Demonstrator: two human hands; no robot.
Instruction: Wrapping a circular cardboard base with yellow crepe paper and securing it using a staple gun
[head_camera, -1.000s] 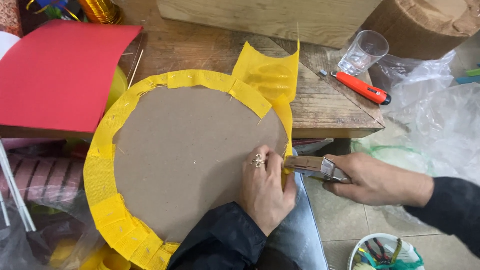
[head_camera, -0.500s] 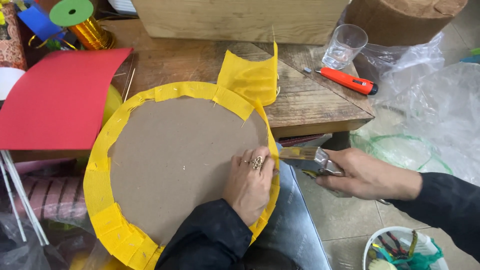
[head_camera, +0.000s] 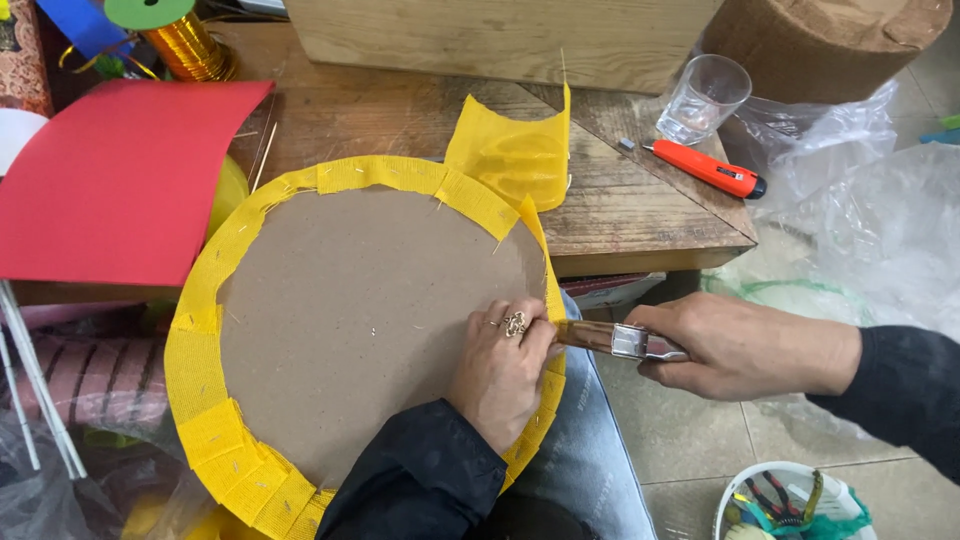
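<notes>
**Cardboard disc pinned flat while a brush works its yellow edge**

Cardboard disc (head_camera: 360, 320) lies across the person's lap and leans out over the near edge of the wooden table (head_camera: 640, 215), so its weight is shared and its right rim hangs free where a tool can reach it. Far left, a red paper sheet (head_camera: 110, 180) rests on the table, pushed aside with a spool of gold wire (head_camera: 185, 45) behind it, apparently to keep the working space open. Yellow mesh strips (head_camera: 215, 440) wrap around the disc's rim, folded over onto the brown face; one loose flap (head_camera: 515, 150) stands up at the top, not yet pressed down.

The left hand (head_camera: 500, 375) lies palm down on the disc near its right rim, fingers spread and loose, grasping nothing; it seems to press the board and the folded strip flat so neither shifts. Just beside it, the brush (head_camera: 610, 340) points at the rim with its bristle end hidden behind those fingers. The right hand (head_camera: 735, 345) is clenched around the brush handle, held low and level from the side, which suits working along the edge.

Farther right on the table stand a clear glass (head_camera: 705, 95) and an orange utility knife (head_camera: 705, 168), within reach but well apart from the disc.
</notes>
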